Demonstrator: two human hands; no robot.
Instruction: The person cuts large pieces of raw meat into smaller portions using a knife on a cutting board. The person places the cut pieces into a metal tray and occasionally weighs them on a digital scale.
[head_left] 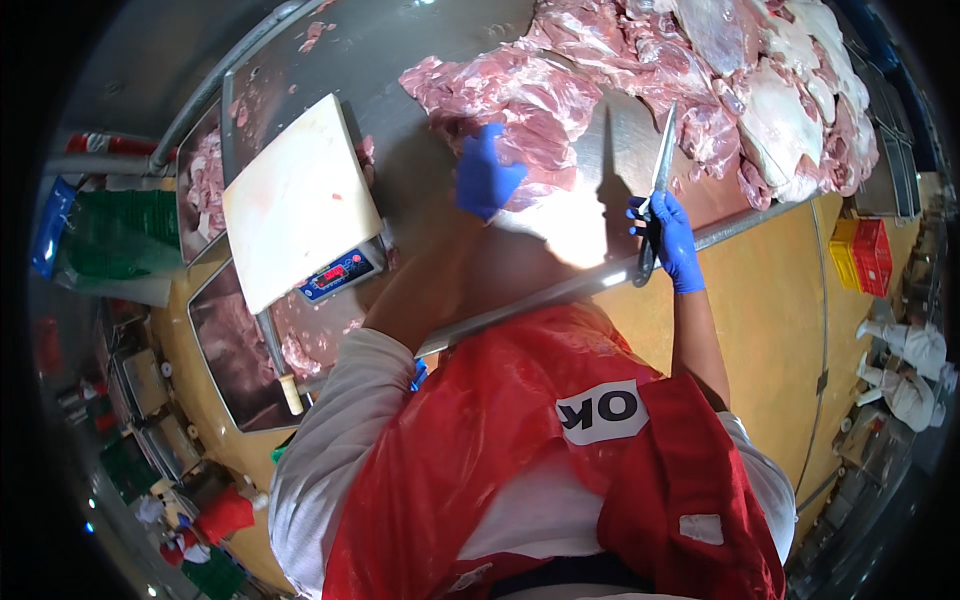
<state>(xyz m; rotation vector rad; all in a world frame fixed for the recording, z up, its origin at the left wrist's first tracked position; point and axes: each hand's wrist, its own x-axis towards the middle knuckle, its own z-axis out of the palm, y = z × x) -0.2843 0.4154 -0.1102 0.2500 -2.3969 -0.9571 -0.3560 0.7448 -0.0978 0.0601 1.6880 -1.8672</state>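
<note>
My left hand (488, 172), in a blue glove and slightly blurred, is at the lower edge of a slab of raw pink meat (510, 95) on the steel table (385, 40); its fingers look apart, with nothing visible in them. My right hand (668, 235), also gloved in blue, is closed round the black handle of a long knife (662, 155), blade pointing up, over the table's front edge. More meat (760, 110), some with pale skin or fat, is piled at the upper right. A white board (295, 200) rests on a digital scale (338, 280) to the left.
Trays of meat pieces (208, 185) flank the table's left side, near green crates (125, 235). Yellow and red crates (860, 255) stand on the floor at right. People in white (900, 370) are at the lower right, and someone in red (220, 515) at lower left.
</note>
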